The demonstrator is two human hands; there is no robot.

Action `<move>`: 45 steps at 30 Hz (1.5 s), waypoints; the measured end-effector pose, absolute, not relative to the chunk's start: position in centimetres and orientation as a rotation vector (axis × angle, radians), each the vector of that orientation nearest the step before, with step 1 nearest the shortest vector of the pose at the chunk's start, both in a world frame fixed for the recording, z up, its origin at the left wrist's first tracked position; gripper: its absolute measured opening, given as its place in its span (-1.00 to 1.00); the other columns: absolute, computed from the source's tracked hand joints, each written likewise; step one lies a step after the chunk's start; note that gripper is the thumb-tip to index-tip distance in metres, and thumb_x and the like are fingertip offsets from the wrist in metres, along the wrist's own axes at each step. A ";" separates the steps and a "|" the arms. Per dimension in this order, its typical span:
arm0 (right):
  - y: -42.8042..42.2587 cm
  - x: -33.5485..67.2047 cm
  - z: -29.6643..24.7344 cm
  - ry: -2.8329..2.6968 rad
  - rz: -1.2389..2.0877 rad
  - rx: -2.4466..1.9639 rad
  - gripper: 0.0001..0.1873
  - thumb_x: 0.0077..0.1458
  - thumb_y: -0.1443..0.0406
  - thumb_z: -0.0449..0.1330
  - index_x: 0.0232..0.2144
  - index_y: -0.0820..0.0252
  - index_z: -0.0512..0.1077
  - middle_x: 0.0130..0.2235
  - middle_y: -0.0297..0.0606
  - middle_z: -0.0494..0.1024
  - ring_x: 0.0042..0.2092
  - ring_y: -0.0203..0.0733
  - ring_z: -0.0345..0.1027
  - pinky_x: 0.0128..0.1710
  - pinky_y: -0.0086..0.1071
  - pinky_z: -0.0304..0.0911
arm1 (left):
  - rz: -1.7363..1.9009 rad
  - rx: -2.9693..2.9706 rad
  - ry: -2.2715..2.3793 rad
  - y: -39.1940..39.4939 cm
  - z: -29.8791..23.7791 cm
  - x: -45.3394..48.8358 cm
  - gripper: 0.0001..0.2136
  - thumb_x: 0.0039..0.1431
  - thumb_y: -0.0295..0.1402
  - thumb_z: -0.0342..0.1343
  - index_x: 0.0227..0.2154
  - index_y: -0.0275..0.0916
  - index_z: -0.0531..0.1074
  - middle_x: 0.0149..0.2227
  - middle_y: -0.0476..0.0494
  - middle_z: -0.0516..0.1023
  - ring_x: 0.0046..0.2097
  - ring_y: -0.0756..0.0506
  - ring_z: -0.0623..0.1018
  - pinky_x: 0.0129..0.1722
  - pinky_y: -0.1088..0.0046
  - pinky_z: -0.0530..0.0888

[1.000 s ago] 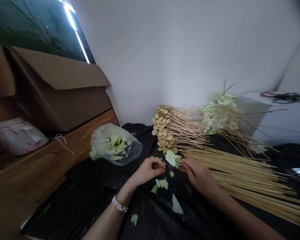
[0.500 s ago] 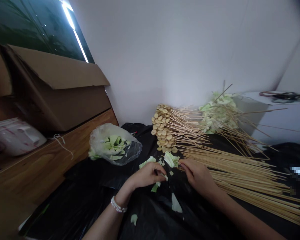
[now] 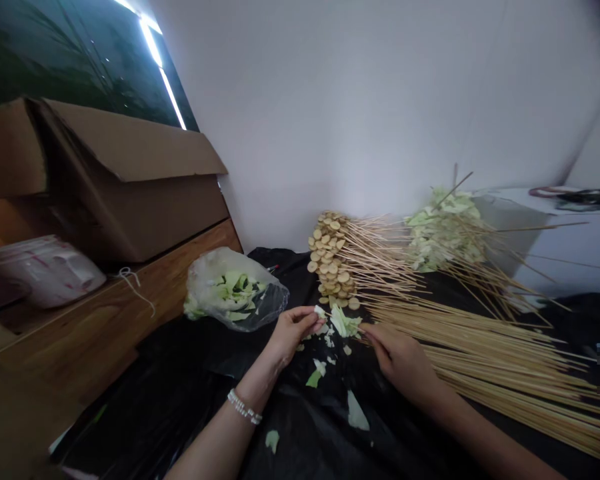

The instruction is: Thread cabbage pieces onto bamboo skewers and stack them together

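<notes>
My left hand, with a white beaded bracelet at the wrist, pinches a small pale cabbage piece. Just to its right, folded cabbage leaves sit on the end of a bamboo skewer. My right hand is closed around that skewer right behind the leaves; most of the stick is hidden by the hand. Small cabbage scraps lie below my hands on black plastic sheeting. A larger leaf piece rests nearer to me.
A clear plastic bag of cabbage leaves stands left. Behind are skewered potato slices and a pile of cabbage skewers. Bare bamboo skewers spread to the right. A cardboard box stands on the wooden surface at left.
My left hand has risen from the scraps and now holds a small cabbage piece close to the skewer's leaf end. My right hand stays nearly in place. The view has shifted slightly.
</notes>
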State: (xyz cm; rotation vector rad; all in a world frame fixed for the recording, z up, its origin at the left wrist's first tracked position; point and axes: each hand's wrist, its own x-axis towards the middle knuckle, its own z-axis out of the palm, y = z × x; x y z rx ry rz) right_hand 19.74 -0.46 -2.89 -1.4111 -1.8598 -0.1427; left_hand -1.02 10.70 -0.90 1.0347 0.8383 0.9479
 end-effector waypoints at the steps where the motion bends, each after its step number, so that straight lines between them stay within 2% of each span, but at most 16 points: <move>1: -0.5 19.7 -2.9 -1.875 -0.148 -1.415 -0.68 0.26 0.36 -0.08 -0.12 0.17 0.46 -0.25 -0.20 0.56 -0.24 -0.21 0.46 -0.21 -0.35 0.35 | 0.957 1.029 0.833 10.6 -0.9 -0.9 -0.60 -0.31 -0.28 0.46 -0.36 -0.36 0.55 -0.39 -0.17 0.64 -0.32 -0.04 0.61 -0.20 0.49 0.52; 13: -0.4 19.8 -3.4 -1.899 -0.152 -1.508 -0.66 0.25 0.38 -0.09 -0.10 0.17 0.45 -0.25 -0.21 0.55 -0.27 -0.18 0.46 -0.27 -0.35 0.34 | 0.985 1.068 0.796 9.7 -0.4 -0.3 -0.62 -0.29 -0.32 0.46 -0.36 -0.39 0.56 -0.37 -0.20 0.65 -0.30 -0.05 0.62 -0.22 0.51 0.52; 19: -0.3 19.9 -3.6 -1.894 -0.124 -1.524 -0.66 0.26 0.36 -0.09 -0.09 0.16 0.44 -0.26 -0.21 0.54 -0.26 -0.19 0.45 -0.23 -0.35 0.33 | 0.990 0.993 0.807 9.8 -0.4 -0.3 -0.60 -0.27 -0.22 0.44 -0.36 -0.39 0.56 -0.39 -0.22 0.65 -0.29 -0.08 0.62 -0.19 0.49 0.53; 27: -0.4 19.8 -3.5 -1.900 -0.131 -1.478 -0.65 0.26 0.37 -0.09 -0.09 0.20 0.45 -0.25 -0.19 0.54 -0.25 -0.17 0.45 -0.22 -0.32 0.35 | 0.981 0.912 0.788 9.9 -0.1 -0.5 -0.66 -0.34 -0.36 0.48 -0.42 -0.37 0.57 -0.43 -0.11 0.62 -0.35 0.01 0.60 -0.25 0.58 0.52; 36: -0.5 19.8 -3.2 -1.932 -0.148 -1.391 -0.65 0.25 0.42 -0.10 -0.12 0.22 0.46 -0.28 -0.18 0.54 -0.27 -0.20 0.45 -0.22 -0.35 0.36 | 0.859 0.801 0.755 9.9 0.2 -0.8 -0.81 -0.17 -0.55 0.40 -0.42 -0.41 0.55 -0.45 -0.14 0.61 -0.38 0.03 0.59 -0.29 0.63 0.52; 40: -0.5 19.7 -3.2 -1.928 -0.085 -1.377 -0.65 0.24 0.43 -0.10 -0.12 0.20 0.46 -0.30 -0.20 0.54 -0.27 -0.20 0.45 -0.22 -0.34 0.36 | 0.838 0.811 0.736 9.9 0.1 -0.9 -0.80 -0.17 -0.56 0.39 -0.41 -0.42 0.55 -0.46 -0.15 0.60 -0.39 0.03 0.58 -0.30 0.63 0.51; 45: -0.5 19.7 -3.4 -1.906 -0.070 -1.365 -0.65 0.24 0.41 -0.08 -0.10 0.17 0.46 -0.28 -0.21 0.55 -0.26 -0.22 0.45 -0.22 -0.34 0.37 | 0.819 0.845 0.703 9.8 0.1 -0.9 -0.75 -0.26 -0.51 0.44 -0.44 -0.41 0.55 -0.49 -0.08 0.57 -0.46 0.09 0.52 -0.36 0.65 0.44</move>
